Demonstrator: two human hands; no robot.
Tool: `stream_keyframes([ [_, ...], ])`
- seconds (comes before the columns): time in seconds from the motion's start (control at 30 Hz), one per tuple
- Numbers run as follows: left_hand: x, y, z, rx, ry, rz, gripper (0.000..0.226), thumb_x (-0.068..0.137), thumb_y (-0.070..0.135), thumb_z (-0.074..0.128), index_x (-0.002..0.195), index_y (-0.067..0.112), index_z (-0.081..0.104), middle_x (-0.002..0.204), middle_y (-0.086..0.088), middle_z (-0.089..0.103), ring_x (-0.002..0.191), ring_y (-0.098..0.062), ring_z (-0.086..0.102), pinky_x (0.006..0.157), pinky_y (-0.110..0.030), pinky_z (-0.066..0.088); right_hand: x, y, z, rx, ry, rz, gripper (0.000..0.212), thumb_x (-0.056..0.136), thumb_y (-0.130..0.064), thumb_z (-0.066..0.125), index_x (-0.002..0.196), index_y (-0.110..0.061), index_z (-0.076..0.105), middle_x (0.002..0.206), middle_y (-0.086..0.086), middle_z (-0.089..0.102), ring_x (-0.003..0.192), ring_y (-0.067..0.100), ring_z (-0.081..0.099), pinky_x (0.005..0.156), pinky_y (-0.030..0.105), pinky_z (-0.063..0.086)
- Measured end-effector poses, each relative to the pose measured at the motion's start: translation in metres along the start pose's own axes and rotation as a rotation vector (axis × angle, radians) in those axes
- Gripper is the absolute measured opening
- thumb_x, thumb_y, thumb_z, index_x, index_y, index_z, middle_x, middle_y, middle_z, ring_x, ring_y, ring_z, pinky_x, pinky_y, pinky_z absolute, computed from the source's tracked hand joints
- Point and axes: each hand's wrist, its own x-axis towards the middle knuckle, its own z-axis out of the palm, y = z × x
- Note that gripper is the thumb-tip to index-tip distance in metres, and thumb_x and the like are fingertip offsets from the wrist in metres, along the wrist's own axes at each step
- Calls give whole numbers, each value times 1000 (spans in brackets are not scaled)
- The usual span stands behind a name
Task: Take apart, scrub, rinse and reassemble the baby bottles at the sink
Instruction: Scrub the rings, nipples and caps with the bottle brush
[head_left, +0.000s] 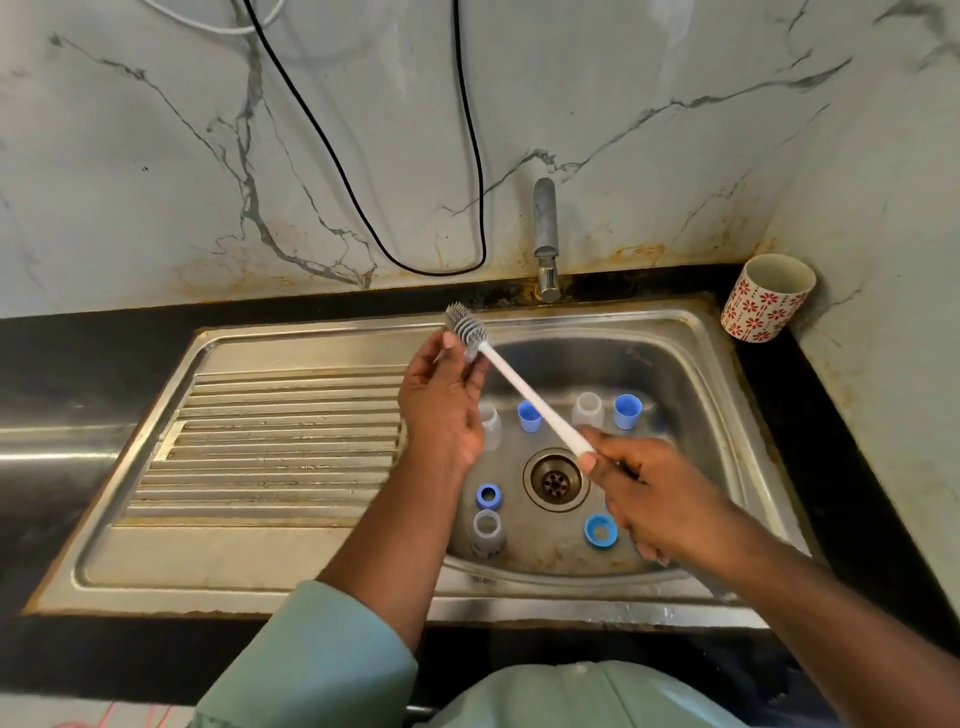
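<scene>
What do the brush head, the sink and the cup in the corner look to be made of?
Brush head: grey, thick stubby nubs rather than fine bristles, so probably silicone or soft rubber.
Sink: stainless steel by its brushed silver sheen and reflections, dulled with stains.
Cup: likely glazed ceramic, thick pale rim, red flower print.

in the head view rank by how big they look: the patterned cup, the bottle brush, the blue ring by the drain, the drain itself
1. bottle brush, the longest
2. patterned cup
3. drain
4. blue ring, the smallest

The cup stands farther from the camera, so its place is less sure.
</scene>
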Motion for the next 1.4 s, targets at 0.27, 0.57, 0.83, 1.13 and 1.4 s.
stream_keyframes([
  [0.27,21,6,8,57,-54,252,41,91,3,62,129,13,54,85,-10,66,93,-21,69,83,-35,58,11,-13,1,97,-51,-32,23,101,-32,48,115,-46,60,61,5,44,39,13,39,37,24,37],
  [0.57,32,3,7,50,58,26,33,87,11,68,118,20,67,113,-8,71,105,-24,68,82,-39,58,27,0,12,135,-52,-6,30,100,-33,48,126,-46,57,52,-4,41,41,14,38,39,26,38],
  [0.83,31,-5,15,-60,-76,-193,49,73,9,69,121,1,60,100,-16,70,86,-21,72,71,-29,61,43,4,9,42,8,-19,35,101,-35,47,134,-42,53,47,-8,40,41,8,35,41,24,40],
  [1.13,32,4,6,16,93,-285,24,102,27,48,96,7,60,80,-9,62,76,-20,61,84,-47,54,25,20,16,-229,4,-97,21,100,-39,47,113,-49,59,54,-13,49,48,6,43,53,28,47],
  [1.4,30,18,10,208,83,-42,29,94,22,63,121,27,57,93,1,65,63,-6,53,65,-28,45,22,19,11,-50,51,-66,24,99,-34,50,114,-49,62,52,-6,46,41,4,39,46,24,40],
])
